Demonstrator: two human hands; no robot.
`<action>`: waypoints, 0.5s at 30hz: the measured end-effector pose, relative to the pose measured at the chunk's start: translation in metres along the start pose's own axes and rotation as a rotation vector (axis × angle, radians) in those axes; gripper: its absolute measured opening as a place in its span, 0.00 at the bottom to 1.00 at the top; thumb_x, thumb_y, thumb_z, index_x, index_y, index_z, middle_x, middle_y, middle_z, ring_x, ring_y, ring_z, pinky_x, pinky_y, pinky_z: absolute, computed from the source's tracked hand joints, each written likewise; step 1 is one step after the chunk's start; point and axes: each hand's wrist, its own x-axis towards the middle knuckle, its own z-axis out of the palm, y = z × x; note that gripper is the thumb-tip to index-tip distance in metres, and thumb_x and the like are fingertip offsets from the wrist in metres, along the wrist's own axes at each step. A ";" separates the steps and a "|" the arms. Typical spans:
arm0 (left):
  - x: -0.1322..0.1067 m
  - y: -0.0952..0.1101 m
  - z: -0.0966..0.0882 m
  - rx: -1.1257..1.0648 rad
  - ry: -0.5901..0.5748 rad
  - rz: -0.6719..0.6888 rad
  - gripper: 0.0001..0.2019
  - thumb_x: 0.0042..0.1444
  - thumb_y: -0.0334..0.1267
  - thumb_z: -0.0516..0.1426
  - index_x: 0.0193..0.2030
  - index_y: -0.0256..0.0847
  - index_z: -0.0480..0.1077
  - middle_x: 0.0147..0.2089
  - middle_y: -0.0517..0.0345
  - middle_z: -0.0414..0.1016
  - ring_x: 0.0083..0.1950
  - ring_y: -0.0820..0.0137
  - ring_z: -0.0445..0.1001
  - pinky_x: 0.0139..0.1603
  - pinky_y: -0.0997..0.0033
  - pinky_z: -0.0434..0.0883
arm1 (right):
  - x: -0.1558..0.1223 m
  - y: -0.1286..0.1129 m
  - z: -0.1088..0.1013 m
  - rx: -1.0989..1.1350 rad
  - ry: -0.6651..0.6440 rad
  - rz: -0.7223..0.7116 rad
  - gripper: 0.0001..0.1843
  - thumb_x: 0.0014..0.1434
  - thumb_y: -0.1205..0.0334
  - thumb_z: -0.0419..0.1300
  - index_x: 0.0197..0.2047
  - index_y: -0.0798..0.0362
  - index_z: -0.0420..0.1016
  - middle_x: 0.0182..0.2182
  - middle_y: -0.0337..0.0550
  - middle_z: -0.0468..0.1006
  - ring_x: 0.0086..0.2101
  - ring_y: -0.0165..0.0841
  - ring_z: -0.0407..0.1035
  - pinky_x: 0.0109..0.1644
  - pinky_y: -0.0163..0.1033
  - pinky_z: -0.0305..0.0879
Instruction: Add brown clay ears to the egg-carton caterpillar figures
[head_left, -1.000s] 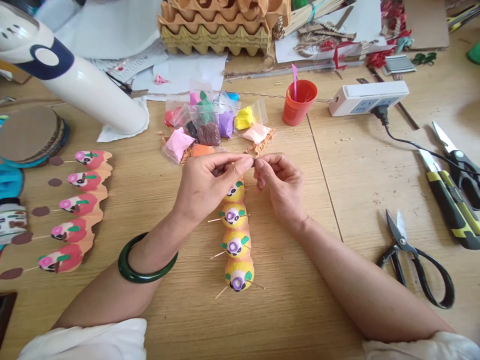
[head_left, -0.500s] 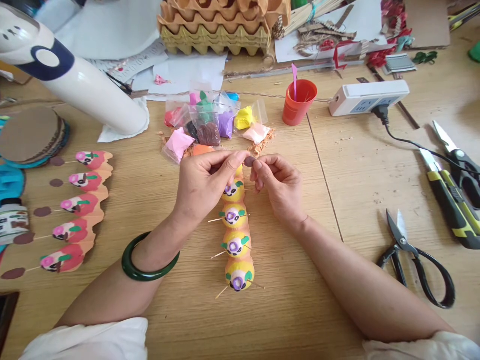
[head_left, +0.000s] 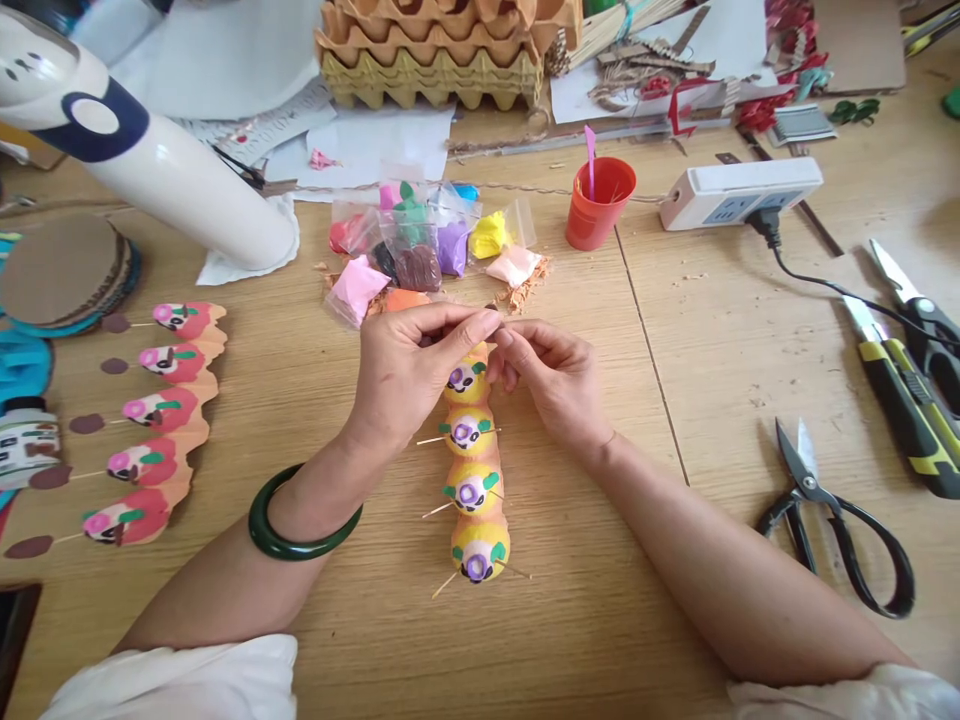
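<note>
My left hand (head_left: 420, 365) and my right hand (head_left: 551, 375) meet fingertip to fingertip above the far end of a yellow egg-carton strip (head_left: 480, 540). Between their pinched thumbs and fingers is a small piece of brown clay (head_left: 492, 307), now mostly hidden. The strip's yellow bumps carry clay faces with purple rings and green leaf shapes, and thin sticks poke out at their sides. My hands cover the strip's far end. To the left lies a red egg-carton strip (head_left: 196, 400) with pink-nosed faces; its sticks end in flat brown ovals (head_left: 86, 424).
Bags of coloured clay (head_left: 416, 268) lie beyond my hands. A red cup (head_left: 600, 210) and a white power strip (head_left: 739, 190) stand at the back right. Scissors (head_left: 806, 488) and a utility knife (head_left: 904, 400) lie right. A white cylindrical device (head_left: 180, 170) stands back left.
The brown clay has turned and slipped mostly behind my fingertips. My right hand has moved slightly left, closer to my left hand.
</note>
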 end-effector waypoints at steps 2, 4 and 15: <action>-0.001 0.002 0.001 -0.010 -0.025 -0.004 0.17 0.62 0.48 0.67 0.25 0.41 0.78 0.21 0.63 0.68 0.23 0.77 0.63 0.24 0.74 0.62 | 0.000 0.000 0.000 0.003 0.008 -0.032 0.18 0.59 0.45 0.72 0.34 0.53 0.81 0.22 0.32 0.78 0.21 0.21 0.66 0.27 0.30 0.66; 0.000 0.004 0.001 -0.019 -0.047 -0.008 0.22 0.64 0.51 0.65 0.23 0.40 0.76 0.19 0.64 0.62 0.22 0.78 0.60 0.23 0.73 0.61 | 0.000 0.001 -0.001 -0.008 0.025 -0.044 0.18 0.60 0.45 0.71 0.34 0.52 0.81 0.22 0.32 0.78 0.22 0.21 0.65 0.27 0.30 0.66; 0.000 -0.003 0.000 0.019 0.028 0.049 0.06 0.59 0.42 0.69 0.34 0.45 0.85 0.33 0.59 0.82 0.32 0.73 0.75 0.33 0.72 0.71 | -0.001 -0.003 0.001 -0.025 -0.012 0.054 0.22 0.56 0.41 0.73 0.40 0.52 0.82 0.22 0.31 0.77 0.22 0.22 0.66 0.28 0.30 0.68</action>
